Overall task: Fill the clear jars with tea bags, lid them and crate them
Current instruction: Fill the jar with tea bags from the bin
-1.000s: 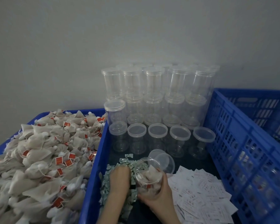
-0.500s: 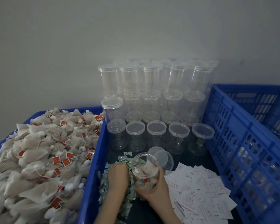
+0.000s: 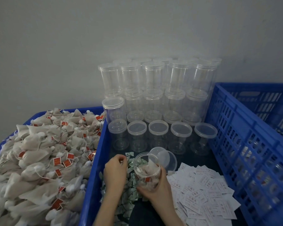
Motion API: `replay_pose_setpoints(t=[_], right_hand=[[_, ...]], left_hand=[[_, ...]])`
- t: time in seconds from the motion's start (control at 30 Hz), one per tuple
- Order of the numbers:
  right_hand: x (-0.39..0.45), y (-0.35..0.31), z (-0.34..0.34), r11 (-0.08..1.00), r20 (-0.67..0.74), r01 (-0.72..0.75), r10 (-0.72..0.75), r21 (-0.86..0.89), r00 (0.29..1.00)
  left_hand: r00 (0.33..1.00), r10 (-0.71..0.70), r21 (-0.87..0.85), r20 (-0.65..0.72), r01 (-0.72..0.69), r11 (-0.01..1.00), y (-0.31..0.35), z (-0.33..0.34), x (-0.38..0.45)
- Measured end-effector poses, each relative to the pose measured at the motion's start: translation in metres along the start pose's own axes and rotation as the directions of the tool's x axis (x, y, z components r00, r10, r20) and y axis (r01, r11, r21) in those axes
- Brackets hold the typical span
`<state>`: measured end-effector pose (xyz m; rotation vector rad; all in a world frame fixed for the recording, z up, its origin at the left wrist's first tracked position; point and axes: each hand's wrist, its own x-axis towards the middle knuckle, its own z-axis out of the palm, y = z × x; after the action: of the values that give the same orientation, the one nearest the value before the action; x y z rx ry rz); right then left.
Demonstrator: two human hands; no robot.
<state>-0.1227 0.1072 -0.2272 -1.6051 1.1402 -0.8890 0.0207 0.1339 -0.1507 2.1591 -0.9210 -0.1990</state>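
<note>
My right hand (image 3: pixel 155 191) grips an open clear jar (image 3: pixel 146 170), tilted toward me and partly filled with tea bags. My left hand (image 3: pixel 115 172) hovers just left of the jar over a heap of small green packets (image 3: pixel 129 193), fingertips pinched on something small that I cannot make out. A loose clear lid (image 3: pixel 163 159) lies right behind the jar. A big pile of tea bags (image 3: pixel 39 160) with red tags fills the blue bin on the left. Stacked empty lidded jars (image 3: pixel 153 103) stand at the back.
A blue slatted crate (image 3: pixel 245 144) stands on the right, with filled jars faintly visible through its wall. White paper slips (image 3: pixel 206 193) are spread at the lower right of the middle blue tray (image 3: pixel 95 168). A grey wall closes off the back.
My left hand has lifted off the green packets and moved up toward the jar's mouth. The jar in my right hand has risen slightly.
</note>
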Motion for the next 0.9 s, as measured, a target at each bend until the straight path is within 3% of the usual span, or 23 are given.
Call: replay_pose_setpoints(t=[0.1, 0.23, 0.3, 0.37, 0.43, 0.5, 0.57, 0.6, 0.67, 0.73, 0.8, 0.9], right_hand=[[0.001, 0.003, 0.002, 1.000, -0.016, -0.009, 0.008, -0.024, 1.000], [0.006, 0.011, 0.006, 0.997, -0.042, -0.036, 0.034, -0.065, 0.999], [0.010, 0.014, 0.010, 0.997, -0.054, -0.054, 0.051, -0.054, 0.997], [0.013, 0.017, 0.014, 0.998, -0.040, -0.066, 0.065, -0.018, 0.997], [0.011, 0.017, 0.011, 0.999, -0.034, -0.042, 0.041, -0.009, 0.999], [0.007, 0.015, 0.002, 1.000, -0.066, 0.001, -0.002, -0.022, 0.998], [0.000, 0.010, -0.012, 0.998, -0.081, 0.036, -0.032, 0.043, 0.996], [-0.003, 0.005, -0.018, 0.997, -0.093, 0.049, -0.044, 0.055, 0.995], [-0.010, -0.004, -0.035, 0.996, -0.136, 0.077, -0.070, 0.046, 0.988], [-0.014, -0.013, -0.050, 0.995, -0.195, 0.092, -0.082, 0.039, 0.977], [-0.014, -0.019, -0.064, 0.994, -0.234, 0.103, -0.093, 0.030, 0.968], [-0.012, -0.024, -0.080, 0.991, -0.290, 0.133, -0.134, -0.021, 0.948]], left_hand=[[0.999, 0.049, -0.261, 0.018, -0.042, 0.964, 0.018, -0.016, -0.004], [0.960, 0.268, -0.340, 0.077, -0.228, 0.912, 0.043, -0.031, -0.013], [0.903, 0.381, -0.099, 0.200, -0.369, 0.924, 0.051, -0.031, -0.013], [0.828, 0.430, 0.226, 0.361, -0.525, 0.821, 0.054, -0.028, -0.013], [0.810, 0.426, 0.256, 0.403, -0.547, 0.797, 0.051, -0.024, -0.011], [0.879, 0.422, 0.012, 0.223, -0.435, 0.900, 0.048, -0.025, -0.011], [0.962, 0.271, -0.290, -0.008, -0.262, 0.920, 0.038, -0.021, -0.008], [0.983, 0.180, -0.331, -0.025, -0.178, 0.927, 0.033, -0.016, -0.007], [0.977, 0.162, -0.166, 0.137, -0.138, 0.976, 0.024, -0.001, -0.008], [0.879, 0.257, 0.017, 0.401, -0.287, 0.958, 0.019, 0.022, -0.016], [0.762, 0.296, 0.062, 0.576, -0.402, 0.914, 0.021, 0.043, -0.030], [0.659, 0.341, 0.052, 0.670, -0.501, 0.864, 0.022, 0.066, -0.049]])
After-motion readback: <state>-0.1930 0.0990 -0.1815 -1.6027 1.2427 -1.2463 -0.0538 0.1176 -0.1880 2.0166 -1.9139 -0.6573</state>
